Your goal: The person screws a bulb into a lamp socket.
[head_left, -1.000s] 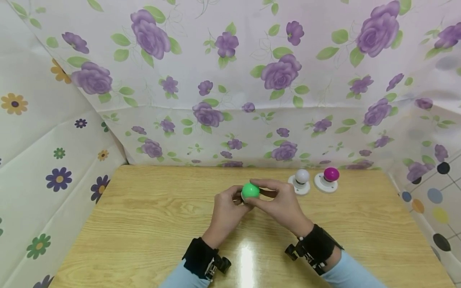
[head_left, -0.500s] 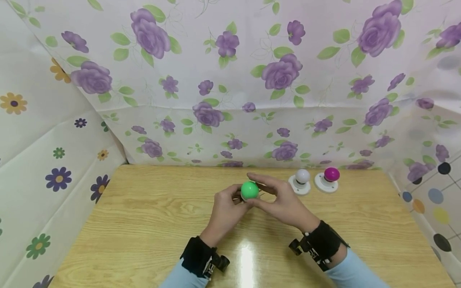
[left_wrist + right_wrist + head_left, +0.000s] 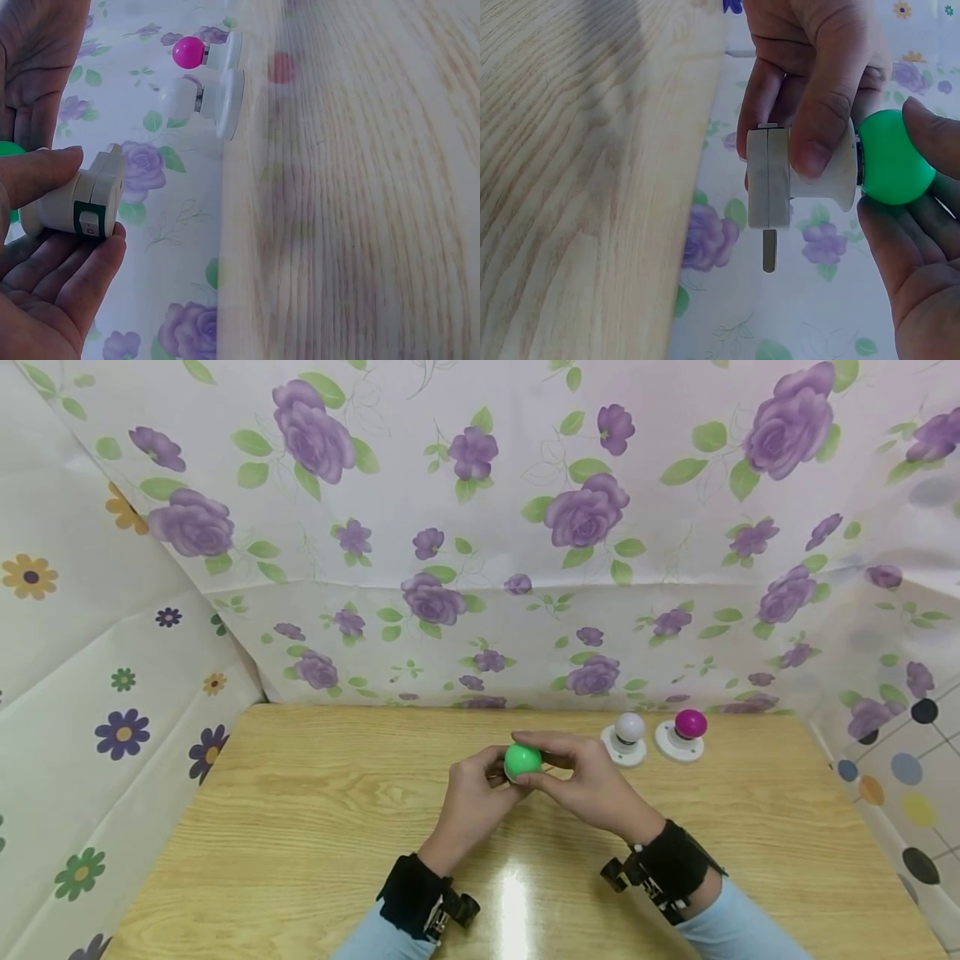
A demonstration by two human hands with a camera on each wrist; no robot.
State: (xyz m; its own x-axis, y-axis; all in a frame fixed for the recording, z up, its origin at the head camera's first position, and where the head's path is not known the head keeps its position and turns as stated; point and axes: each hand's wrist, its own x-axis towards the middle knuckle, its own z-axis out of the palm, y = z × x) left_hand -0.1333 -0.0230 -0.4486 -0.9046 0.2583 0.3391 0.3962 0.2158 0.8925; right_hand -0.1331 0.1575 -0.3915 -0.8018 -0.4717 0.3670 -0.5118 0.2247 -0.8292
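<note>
My left hand [image 3: 476,802] grips a white plug-in lamp holder [image 3: 64,202], thumb on its neck and fingers under its body. A rocker switch [image 3: 90,223] shows on the holder's side in the left wrist view. From the body sticks a flat metal plug pin [image 3: 769,251] in the right wrist view. A round green light bulb [image 3: 522,763] sits in the holder's mouth, a thin strip of its metal base showing. My right hand [image 3: 588,781] pinches the bulb between thumb and fingers. Both hands are above the table.
Toward the back right of the wooden table [image 3: 315,827], a white bulb [image 3: 629,727] stands in a round white base [image 3: 624,754]. Beside it is a magenta bulb [image 3: 691,723] in a like base [image 3: 678,747]. A flowered cloth [image 3: 480,527] hangs behind the table.
Half a second ago my right fingers were spread wider around the green bulb; now they have closed in on it again. The left hand keeps its grip with hardly any shift.
</note>
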